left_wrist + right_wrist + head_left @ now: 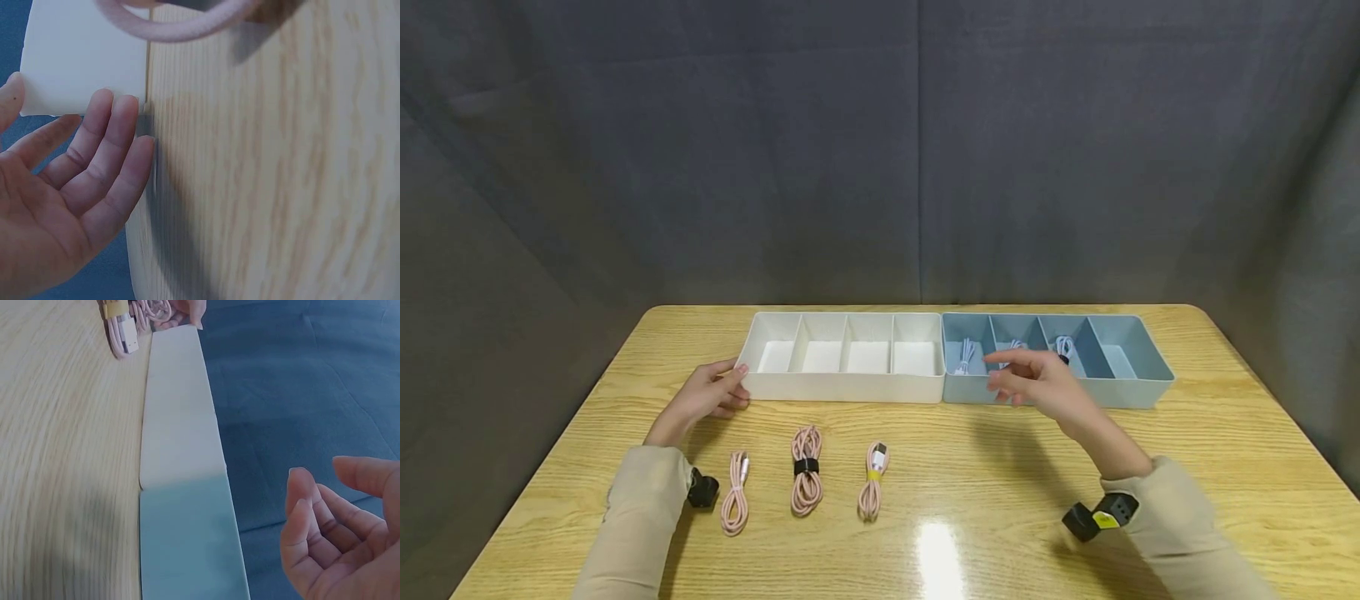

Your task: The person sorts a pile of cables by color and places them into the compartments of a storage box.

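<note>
My left hand [709, 392] is at the left end of a white four-section organizer box [842, 387]. Its thumb lies at the front left corner, and in the left wrist view loosely extended fingers [122, 125] reach the box's end. Over the front wall of a blue organizer box [1108, 393], my right hand [1037, 383] hovers with bent, relaxed fingers and holds nothing. Bundled pale charging cables [966, 357] lie in the blue box's three left sections, the middle one partly hidden by the right hand. The two boxes stand end to end.
On the wooden table [985, 533], in front of the white box, lie three coiled pink cables: one at left [735, 504], one with a black strap [807, 492], and one with a yellow band [870, 496]. A dark cloth [850, 167] hangs behind the table.
</note>
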Demonstrator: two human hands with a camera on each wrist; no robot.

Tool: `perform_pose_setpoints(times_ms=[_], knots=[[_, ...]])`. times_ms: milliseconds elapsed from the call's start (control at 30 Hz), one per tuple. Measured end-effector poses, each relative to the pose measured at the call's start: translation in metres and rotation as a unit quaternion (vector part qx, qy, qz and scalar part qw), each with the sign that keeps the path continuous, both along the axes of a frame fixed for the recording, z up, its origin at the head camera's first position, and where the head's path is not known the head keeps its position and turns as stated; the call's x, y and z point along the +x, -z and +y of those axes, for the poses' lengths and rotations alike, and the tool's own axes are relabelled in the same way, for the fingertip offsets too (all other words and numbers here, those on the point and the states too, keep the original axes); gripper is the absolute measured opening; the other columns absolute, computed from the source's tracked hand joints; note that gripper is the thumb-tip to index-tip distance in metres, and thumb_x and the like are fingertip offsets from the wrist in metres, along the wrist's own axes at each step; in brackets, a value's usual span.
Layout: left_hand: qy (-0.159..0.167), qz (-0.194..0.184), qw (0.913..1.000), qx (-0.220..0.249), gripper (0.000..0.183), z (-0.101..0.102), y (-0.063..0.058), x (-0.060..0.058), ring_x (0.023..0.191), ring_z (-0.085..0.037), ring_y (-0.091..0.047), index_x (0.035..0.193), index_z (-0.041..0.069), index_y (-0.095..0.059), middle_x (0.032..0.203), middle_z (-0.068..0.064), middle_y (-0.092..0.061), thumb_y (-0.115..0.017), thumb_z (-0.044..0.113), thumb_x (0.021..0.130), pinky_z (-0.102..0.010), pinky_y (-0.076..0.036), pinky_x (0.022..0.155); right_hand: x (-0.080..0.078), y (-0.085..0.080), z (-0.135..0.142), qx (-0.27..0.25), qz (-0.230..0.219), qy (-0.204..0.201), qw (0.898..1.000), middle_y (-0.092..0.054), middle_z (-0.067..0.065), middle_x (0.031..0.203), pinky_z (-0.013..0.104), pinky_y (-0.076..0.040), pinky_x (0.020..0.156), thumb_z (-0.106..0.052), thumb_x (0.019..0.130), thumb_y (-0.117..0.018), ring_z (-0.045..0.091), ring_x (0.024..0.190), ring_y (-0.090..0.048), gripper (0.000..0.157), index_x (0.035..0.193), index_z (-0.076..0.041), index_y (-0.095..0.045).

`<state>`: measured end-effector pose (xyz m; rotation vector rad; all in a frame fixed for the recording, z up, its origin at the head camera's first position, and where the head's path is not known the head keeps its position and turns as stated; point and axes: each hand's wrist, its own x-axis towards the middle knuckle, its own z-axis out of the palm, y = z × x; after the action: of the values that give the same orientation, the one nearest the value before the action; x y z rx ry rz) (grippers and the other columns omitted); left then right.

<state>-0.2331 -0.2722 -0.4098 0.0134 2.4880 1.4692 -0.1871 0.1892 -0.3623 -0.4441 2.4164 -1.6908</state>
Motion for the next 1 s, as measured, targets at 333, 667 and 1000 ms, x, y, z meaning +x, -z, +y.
perform_pose_setpoints(times_ms=[333,667,1000], knots=[[0.001,0.001,1.0,0.0,0.063,-0.001,0.001,0.0,0.073,-0.015,-0.063,0.141,-0.006,-0.022,0.08,-0.006,-0.064,-0.042,0.035,0.097,-0.035,-0.053,0.066,-0.003,0.009,-0.019,-0.002,-0.008,-0.025,1.0,-0.065,0.016,0.085,0.03,-0.049,0.06,-0.011,0.087,-0.061,0.024,0.07,-0.062,0.036,0.119,0.006,-0.055],[0.002,0.004,1.0,0.005,0.062,-0.001,0.001,0.0,0.071,-0.014,-0.063,0.141,-0.007,-0.022,0.079,-0.005,-0.064,-0.042,0.033,0.097,-0.034,-0.053,0.064,-0.005,0.02,-0.041,0.002,0.003,-0.05,0.999,-0.065,0.011,0.082,0.037,-0.049,0.06,-0.007,0.083,-0.065,0.03,0.07,-0.06,0.038,0.116,0.008,-0.057],[0.003,0.008,1.0,0.001,0.063,-0.002,0.001,0.0,0.073,-0.017,-0.064,0.14,-0.007,-0.022,0.08,-0.006,-0.064,-0.042,0.034,0.097,-0.036,-0.053,0.065,-0.006,0.033,-0.061,0.002,-0.001,-0.069,0.998,-0.062,0.009,0.084,0.028,-0.048,0.062,-0.006,0.079,-0.069,0.017,0.069,-0.058,0.039,0.114,0.007,-0.058]])
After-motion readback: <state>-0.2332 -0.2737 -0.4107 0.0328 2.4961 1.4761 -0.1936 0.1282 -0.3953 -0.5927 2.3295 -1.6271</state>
